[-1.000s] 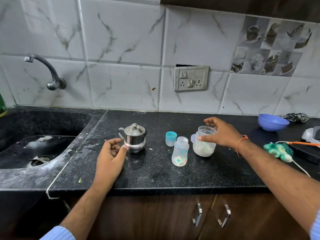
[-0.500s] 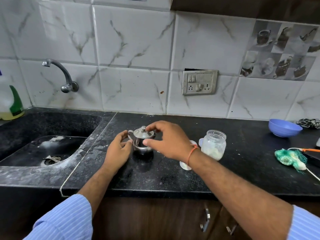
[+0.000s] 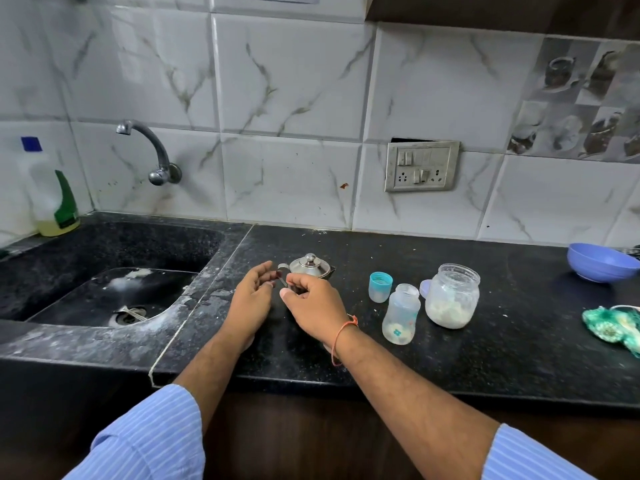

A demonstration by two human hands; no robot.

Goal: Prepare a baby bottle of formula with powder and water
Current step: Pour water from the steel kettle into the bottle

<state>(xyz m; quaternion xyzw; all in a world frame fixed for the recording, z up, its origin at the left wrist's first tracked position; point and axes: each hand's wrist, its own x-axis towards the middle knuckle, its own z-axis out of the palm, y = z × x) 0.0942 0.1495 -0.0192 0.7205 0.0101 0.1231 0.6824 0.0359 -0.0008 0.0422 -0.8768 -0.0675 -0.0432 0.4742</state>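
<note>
White marble-look tiles are backing a black speckled countertop (image 3: 450,358), and everything below is being placed against the small steel kettle (image 3: 309,266) standing near the middle of it. Far to the kettle's left, a detergent bottle (image 3: 52,199) is standing at the back corner of the sunken black sink (image 3: 104,251), with a curved tap (image 3: 152,150) jutting from the wall above the basin. Just left of the kettle, the left hand (image 3: 250,299) is resting on the counter with its fingers loosely curled up beside the kettle's handle; whether they are actually gripping the handle cannot be told. Directly in front of the kettle, the right hand (image 3: 311,303) is covering the kettle's lower body, fingers curled toward it, an orange thread showing at the wrist; whether it is holding the kettle cannot be made out. To the kettle's right, a blue bottle cap (image 3: 380,286) is sitting upright, and just beyond it the baby bottle (image 3: 401,314) is standing open and uncapped. Beside the bottle, a clear jar (image 3: 451,295) is holding pale powder in its bottom half. Above the jar, a switch plate (image 3: 421,166) is fixed to the wall. Farther right of the kettle, a blue bowl (image 3: 601,262) is sitting near the wall, and a green scrubber (image 3: 613,325) is lying at the frame's edge.
</note>
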